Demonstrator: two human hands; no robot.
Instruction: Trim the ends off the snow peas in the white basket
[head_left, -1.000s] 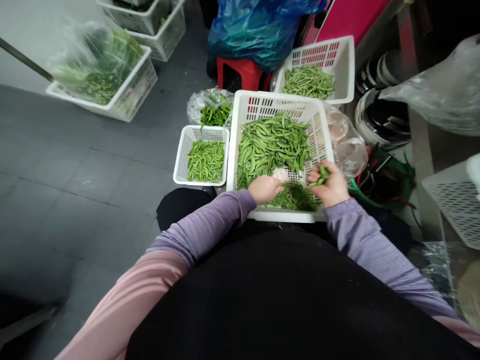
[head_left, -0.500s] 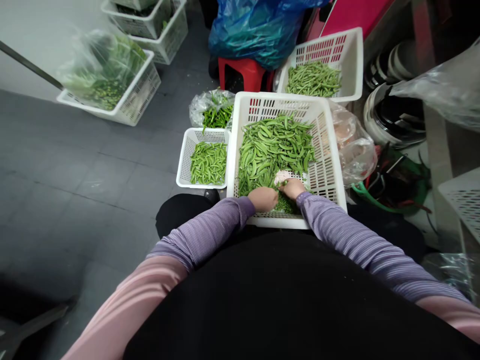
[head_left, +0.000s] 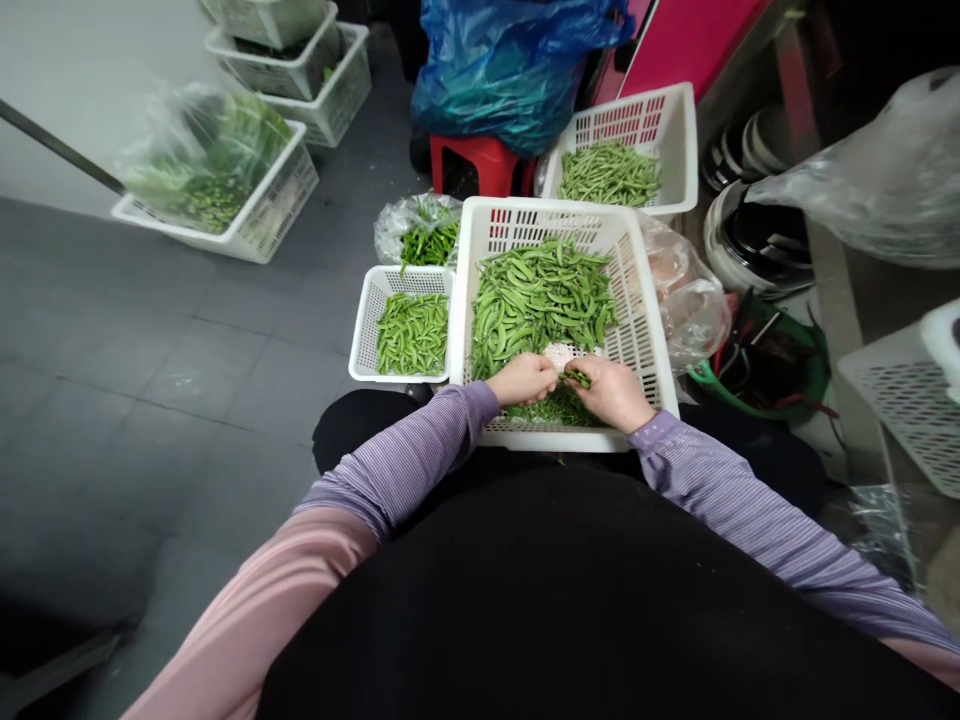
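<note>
The large white basket [head_left: 663,345] is in front of my lap, with a heap of green pea pods [head_left: 536,290] spread over its far part. Low over its near end, my right hand [head_left: 611,390] is closed around a few pea pods, whose dark green ends show at the fingertips. Close by on the left, my left hand [head_left: 523,379] is closed with fingertips pinched; whatever it grips is too small to make out. Beneath the hands lies a pile of small green trimmings [head_left: 559,408]. A pale pink patch [head_left: 559,354] shows just beyond the fingers.
Left of the large basket stands a small white basket [head_left: 362,340] of pea pods, with a bag of green chillies [head_left: 431,240] behind it. Farther back are a basket of green beans [head_left: 611,172] and a red stool [head_left: 480,165] under a blue bag [head_left: 502,80]. A green basin [head_left: 712,380] sits right.
My right hand has drawn back and turned, and the pods in its fingers now show. My left hand has risen slightly, and the whole view has shifted a little.
</note>
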